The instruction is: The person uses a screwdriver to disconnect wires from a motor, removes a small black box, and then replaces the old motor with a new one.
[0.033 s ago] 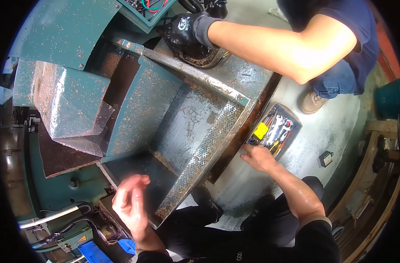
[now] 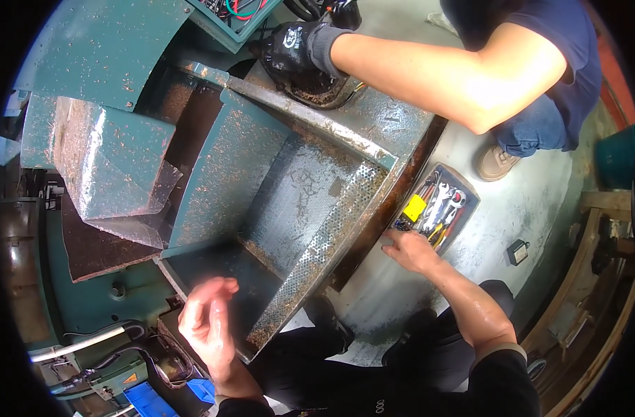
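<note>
My left hand (image 2: 209, 323) is raised over the near left corner of the metal chip bin (image 2: 394, 167), its fingers loosely bent and nothing visible in them. Inside that bin lies a perforated metal sheet (image 2: 289, 201) with metal chips scattered over it. My right hand (image 2: 412, 251) is at the near left end of a grey tool tray (image 2: 474, 207) on the floor. Its fingers are partly stretched, and I see nothing held. The tray contains several wrenches (image 2: 439, 201), a yellow item (image 2: 414, 207) and other hand tools. Whether my fingertips touch the tray, I cannot tell.
A co-worker's black-gloved hand (image 2: 296, 52) works at the bin's far side, the bare forearm crossing above. Green machine panels (image 2: 109, 48) covered in chips stand at left. A small dark box (image 2: 517, 252) and a wooden rack (image 2: 581, 278) are at right. Blue bins (image 2: 150, 401) sit lower left.
</note>
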A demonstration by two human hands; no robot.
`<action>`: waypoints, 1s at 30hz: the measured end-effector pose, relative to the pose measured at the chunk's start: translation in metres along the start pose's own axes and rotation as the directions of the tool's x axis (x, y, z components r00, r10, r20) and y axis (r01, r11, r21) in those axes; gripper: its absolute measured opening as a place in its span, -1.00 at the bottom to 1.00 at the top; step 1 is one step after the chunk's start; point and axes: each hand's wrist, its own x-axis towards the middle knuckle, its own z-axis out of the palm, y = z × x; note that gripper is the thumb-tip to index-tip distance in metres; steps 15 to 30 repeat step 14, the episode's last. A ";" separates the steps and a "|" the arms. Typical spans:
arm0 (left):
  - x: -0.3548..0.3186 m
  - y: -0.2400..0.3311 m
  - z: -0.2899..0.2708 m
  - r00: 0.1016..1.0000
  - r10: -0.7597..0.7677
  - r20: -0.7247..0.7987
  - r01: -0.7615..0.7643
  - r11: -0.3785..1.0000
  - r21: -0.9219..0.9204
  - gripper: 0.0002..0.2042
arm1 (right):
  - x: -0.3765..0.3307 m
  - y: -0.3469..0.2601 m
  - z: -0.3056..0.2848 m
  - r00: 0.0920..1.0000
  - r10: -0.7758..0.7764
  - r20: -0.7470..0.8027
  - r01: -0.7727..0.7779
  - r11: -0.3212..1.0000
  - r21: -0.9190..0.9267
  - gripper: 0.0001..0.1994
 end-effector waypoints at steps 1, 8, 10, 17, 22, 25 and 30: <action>0.000 0.000 0.000 1.000 0.001 0.002 -0.001 1.000 0.000 -0.82 | 0.000 0.000 0.000 1.000 0.005 0.002 -0.005 1.000 0.007 -0.60; 0.000 0.000 -0.001 1.000 -0.010 0.003 0.010 1.000 -0.005 -0.83 | -0.001 -0.002 -0.001 0.999 0.035 0.015 -0.035 0.999 0.007 -0.59; 0.000 0.000 -0.001 1.000 0.005 0.007 -0.005 1.000 0.000 -0.83 | -0.001 -0.002 -0.001 1.000 0.023 0.018 -0.023 1.000 0.008 -0.59; 0.000 -0.001 -0.001 1.000 0.000 0.010 0.000 1.000 0.001 -0.83 | -0.001 -0.002 -0.001 0.999 0.025 0.026 -0.025 1.000 0.016 -0.58; 0.000 -0.001 -0.001 1.000 0.000 0.010 0.000 1.000 0.001 -0.83 | -0.001 -0.002 -0.001 0.999 0.025 0.026 -0.025 1.000 0.016 -0.58; 0.000 -0.001 -0.001 1.000 0.000 0.010 0.000 1.000 0.001 -0.83 | -0.001 -0.002 -0.001 0.999 0.025 0.026 -0.025 1.000 0.016 -0.58; 0.000 -0.001 -0.001 1.000 0.000 0.010 0.000 1.000 0.001 -0.83 | -0.001 -0.002 -0.001 0.999 0.025 0.026 -0.025 1.000 0.016 -0.58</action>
